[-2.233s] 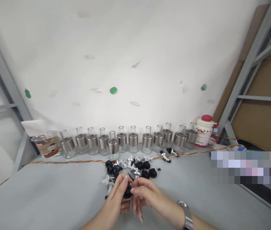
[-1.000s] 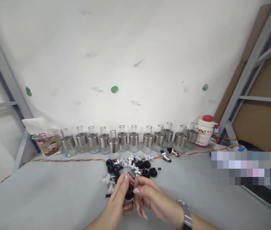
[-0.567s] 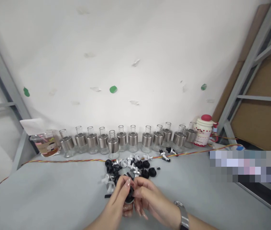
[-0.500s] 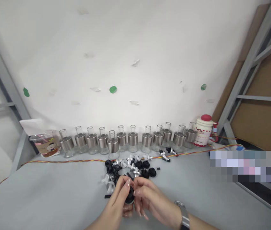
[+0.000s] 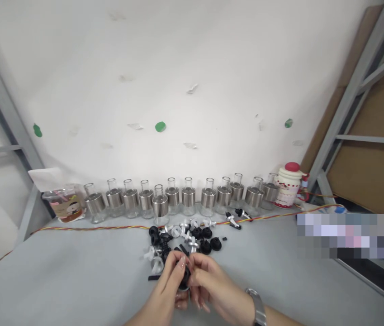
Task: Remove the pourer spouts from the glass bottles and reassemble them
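My left hand [image 5: 171, 280] is closed around a black round cap-like part [image 5: 185, 277], thumb and index finger at its top. My right hand [image 5: 208, 278] presses its thumb and index finger together at the right side of the same part; whether a smaller piece sits in that pinch is hidden. Just beyond my fingers lies a pile of silver pourer spouts [image 5: 193, 245] with white stems, mixed with black ribbed stoppers [image 5: 165, 251] and black round caps [image 5: 215, 244]. A short black strip [image 5: 154, 278] rests left of my left hand.
Several glass bottles with metal collars [image 5: 160, 206] stand along the wall. A twisted red-yellow wire [image 5: 110, 228] crosses the grey table. Two assembled pourers [image 5: 234, 221] lie right of the pile. A plastic cup [image 5: 64, 206] and a cream jar [image 5: 286, 188] stand at the ends.
Both hands stay at almost the same place around the black part. My right wrist has shifted slightly, and the black part is tilted a little differently.
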The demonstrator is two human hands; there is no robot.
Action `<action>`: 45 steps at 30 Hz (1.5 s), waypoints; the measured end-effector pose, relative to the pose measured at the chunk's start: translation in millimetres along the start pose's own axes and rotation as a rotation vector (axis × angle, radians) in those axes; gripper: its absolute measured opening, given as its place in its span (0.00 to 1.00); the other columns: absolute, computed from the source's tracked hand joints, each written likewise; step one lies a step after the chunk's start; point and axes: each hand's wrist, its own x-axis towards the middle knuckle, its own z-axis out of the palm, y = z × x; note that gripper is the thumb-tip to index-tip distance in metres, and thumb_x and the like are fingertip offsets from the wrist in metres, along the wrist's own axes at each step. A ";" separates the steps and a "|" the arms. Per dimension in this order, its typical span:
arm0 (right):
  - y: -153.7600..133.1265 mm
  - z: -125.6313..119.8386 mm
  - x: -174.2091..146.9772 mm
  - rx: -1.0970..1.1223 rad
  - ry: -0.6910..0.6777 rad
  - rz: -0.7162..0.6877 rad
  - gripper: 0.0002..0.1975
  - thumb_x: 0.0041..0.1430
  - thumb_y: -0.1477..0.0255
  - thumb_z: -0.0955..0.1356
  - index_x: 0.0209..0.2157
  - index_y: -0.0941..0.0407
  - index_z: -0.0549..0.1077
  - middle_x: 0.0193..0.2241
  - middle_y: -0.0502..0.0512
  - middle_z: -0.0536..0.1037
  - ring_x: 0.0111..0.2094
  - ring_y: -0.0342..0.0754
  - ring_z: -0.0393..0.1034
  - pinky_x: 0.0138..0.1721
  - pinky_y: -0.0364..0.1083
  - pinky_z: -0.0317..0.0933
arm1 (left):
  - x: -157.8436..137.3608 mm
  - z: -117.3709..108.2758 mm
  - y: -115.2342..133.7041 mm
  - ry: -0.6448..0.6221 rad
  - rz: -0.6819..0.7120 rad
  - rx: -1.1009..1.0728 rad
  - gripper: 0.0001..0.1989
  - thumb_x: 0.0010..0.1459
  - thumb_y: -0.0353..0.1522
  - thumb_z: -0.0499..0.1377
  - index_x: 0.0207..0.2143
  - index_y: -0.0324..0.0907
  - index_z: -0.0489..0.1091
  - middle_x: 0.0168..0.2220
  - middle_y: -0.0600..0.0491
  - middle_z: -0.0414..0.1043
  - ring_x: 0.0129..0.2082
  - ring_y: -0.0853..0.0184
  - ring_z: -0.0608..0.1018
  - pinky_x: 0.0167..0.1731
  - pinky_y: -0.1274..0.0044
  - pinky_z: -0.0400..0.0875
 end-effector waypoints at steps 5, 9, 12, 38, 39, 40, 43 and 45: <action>0.6 -0.3 0.8 -0.026 -0.015 0.007 0.05 0.36 0.76 0.61 0.22 0.57 0.60 0.08 0.41 0.63 0.09 0.36 0.56 0.08 0.33 0.46 | 1.1 -1.1 -3.5 0.017 -0.005 0.006 0.23 0.46 0.54 0.50 0.30 0.45 0.52 0.19 0.65 0.54 0.13 0.80 0.59 0.15 0.84 0.44; 2.2 -0.9 2.2 -0.030 -0.017 0.018 0.05 0.36 0.76 0.60 0.21 0.56 0.59 0.07 0.40 0.62 0.09 0.36 0.56 0.09 0.33 0.46 | 1.5 -1.2 -4.2 0.044 -0.003 0.007 0.23 0.45 0.54 0.51 0.29 0.45 0.52 0.19 0.65 0.54 0.13 0.80 0.60 0.15 0.83 0.45; -0.6 -2.4 2.2 0.006 -0.036 0.011 0.05 0.37 0.75 0.61 0.22 0.56 0.60 0.08 0.41 0.62 0.09 0.36 0.56 0.10 0.34 0.47 | 2.5 -2.9 -2.0 0.037 -0.003 0.004 0.21 0.48 0.52 0.51 0.30 0.45 0.54 0.17 0.66 0.51 0.12 0.81 0.54 0.15 0.84 0.44; -21.5 -7.7 -21.8 -0.491 -0.107 -0.487 0.04 0.49 0.78 0.65 0.27 0.57 0.63 0.26 0.49 0.64 0.29 0.42 0.58 0.34 0.42 0.56 | -9.5 -25.6 6.7 -0.035 0.821 1.109 0.37 0.48 0.22 0.51 0.57 0.50 0.38 0.45 0.46 0.55 0.43 0.58 0.66 0.41 0.68 0.64; -22.7 -6.4 -23.7 -0.519 -0.084 -0.503 0.05 0.49 0.79 0.64 0.26 0.56 0.62 0.26 0.49 0.64 0.29 0.42 0.59 0.34 0.42 0.56 | -10.0 -26.3 7.5 -0.023 0.827 1.149 0.37 0.48 0.22 0.51 0.57 0.50 0.40 0.46 0.45 0.53 0.45 0.57 0.65 0.42 0.68 0.63; -23.7 -5.2 -25.2 -0.542 -0.063 -0.517 0.05 0.49 0.80 0.63 0.26 0.56 0.62 0.26 0.49 0.65 0.30 0.43 0.59 0.34 0.42 0.56 | -10.6 -26.9 8.3 -0.008 0.838 1.184 0.36 0.48 0.22 0.51 0.57 0.50 0.41 0.47 0.45 0.52 0.46 0.56 0.64 0.42 0.68 0.63; -25.9 -2.4 -28.2 -0.597 -0.039 -0.561 0.07 0.48 0.82 0.62 0.25 0.56 0.60 0.27 0.49 0.65 0.30 0.43 0.60 0.34 0.42 0.57 | -11.9 -27.5 10.2 0.018 0.879 1.252 0.35 0.50 0.23 0.50 0.58 0.51 0.41 0.48 0.45 0.50 0.46 0.57 0.63 0.42 0.68 0.64; -26.6 -1.5 -28.9 -0.628 -0.032 -0.585 0.07 0.47 0.82 0.62 0.24 0.56 0.60 0.27 0.49 0.65 0.30 0.43 0.60 0.34 0.41 0.57 | -12.3 -27.4 10.5 0.000 0.896 1.254 0.36 0.49 0.22 0.49 0.58 0.51 0.41 0.47 0.45 0.52 0.46 0.58 0.63 0.42 0.69 0.64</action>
